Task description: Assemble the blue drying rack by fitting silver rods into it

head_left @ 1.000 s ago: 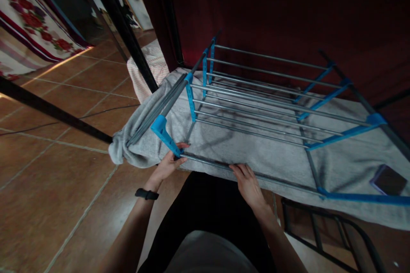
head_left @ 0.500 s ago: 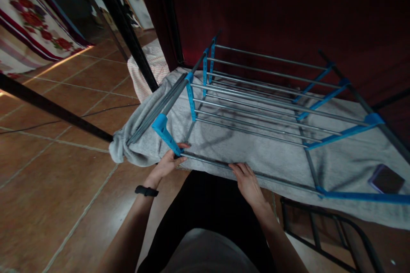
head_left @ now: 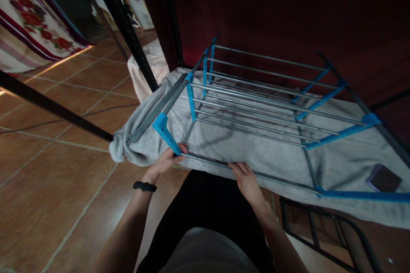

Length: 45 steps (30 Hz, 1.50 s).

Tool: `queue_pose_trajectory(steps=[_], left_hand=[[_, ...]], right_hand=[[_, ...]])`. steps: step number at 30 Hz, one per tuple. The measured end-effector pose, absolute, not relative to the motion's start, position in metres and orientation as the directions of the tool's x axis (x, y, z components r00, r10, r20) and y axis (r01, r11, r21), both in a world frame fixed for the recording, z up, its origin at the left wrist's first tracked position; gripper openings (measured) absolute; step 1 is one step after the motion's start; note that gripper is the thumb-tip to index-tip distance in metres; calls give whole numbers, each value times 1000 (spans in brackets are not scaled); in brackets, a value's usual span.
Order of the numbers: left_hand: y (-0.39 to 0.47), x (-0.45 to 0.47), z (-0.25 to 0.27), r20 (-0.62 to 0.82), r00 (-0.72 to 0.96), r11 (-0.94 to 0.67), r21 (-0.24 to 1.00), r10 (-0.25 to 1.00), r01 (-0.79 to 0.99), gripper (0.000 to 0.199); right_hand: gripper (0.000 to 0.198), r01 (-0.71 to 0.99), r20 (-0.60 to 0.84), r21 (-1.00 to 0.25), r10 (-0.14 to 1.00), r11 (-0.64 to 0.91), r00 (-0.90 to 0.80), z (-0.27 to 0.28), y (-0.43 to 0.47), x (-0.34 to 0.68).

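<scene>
A metal rack with blue plastic brackets (head_left: pixel 166 134), which looks like a clothes drying rack, lies across a grey blanket (head_left: pixel 221 136). My left hand (head_left: pixel 166 160), with a black band on the wrist, closes round its near left corner, where the front rod (head_left: pixel 205 161) meets a blue bracket. Along that same rod, further right, my right hand (head_left: pixel 246 179) rests with its fingers curled over the top. The right thumb is hidden. Several thin grey tubes (head_left: pixel 156 108) lie bundled along the rack's left side.
A dark phone-like object (head_left: pixel 383 178) lies on the blanket at the right. Black metal posts (head_left: pixel 124 30) rise at the left, and a black ladder-like frame (head_left: pixel 315 230) stands below right. A dark red curtain (head_left: pixel 272 13) hangs behind. A cable (head_left: pixel 92 111) crosses the tiled floor.
Almost nothing differs. My left hand has shifted very slightly at the corner, and the rack's right side sits a touch further left in view.
</scene>
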State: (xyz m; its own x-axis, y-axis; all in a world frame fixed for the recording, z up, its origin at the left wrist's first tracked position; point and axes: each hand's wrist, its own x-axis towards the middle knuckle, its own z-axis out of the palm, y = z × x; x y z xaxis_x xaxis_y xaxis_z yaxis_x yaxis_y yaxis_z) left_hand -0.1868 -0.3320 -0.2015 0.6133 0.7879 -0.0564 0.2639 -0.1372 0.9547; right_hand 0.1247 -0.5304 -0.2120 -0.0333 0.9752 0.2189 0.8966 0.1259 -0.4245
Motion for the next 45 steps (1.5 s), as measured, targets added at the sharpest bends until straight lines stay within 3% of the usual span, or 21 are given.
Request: queue_pose_trajectory(steps=[7,19,35,41,45], left_hand=[[-327,-187,-203,-51,635,-189,933,771,305,33],[-329,-185,-201,-53,641,-190,933,765,304,31],[-324,-183,-204,-122,569,-145,904,813,401,51],[-330,-179,-202,-42,524,-221,875,851,430,59],[-343,-169,-209,88,380,-261,863,921,433,75]], right_hand=[[48,909,270,-400,963,117,-5,-218,-533,122],[43,913,238,-387,971,127,-34,-214,-530,123],[36,951,314,-306,948,42,59,-204,-539,124],[31,950,305,-298,934,-94,188,-206,-572,162],[28,941,322,-298,911,-160,258,-215,-593,187]])
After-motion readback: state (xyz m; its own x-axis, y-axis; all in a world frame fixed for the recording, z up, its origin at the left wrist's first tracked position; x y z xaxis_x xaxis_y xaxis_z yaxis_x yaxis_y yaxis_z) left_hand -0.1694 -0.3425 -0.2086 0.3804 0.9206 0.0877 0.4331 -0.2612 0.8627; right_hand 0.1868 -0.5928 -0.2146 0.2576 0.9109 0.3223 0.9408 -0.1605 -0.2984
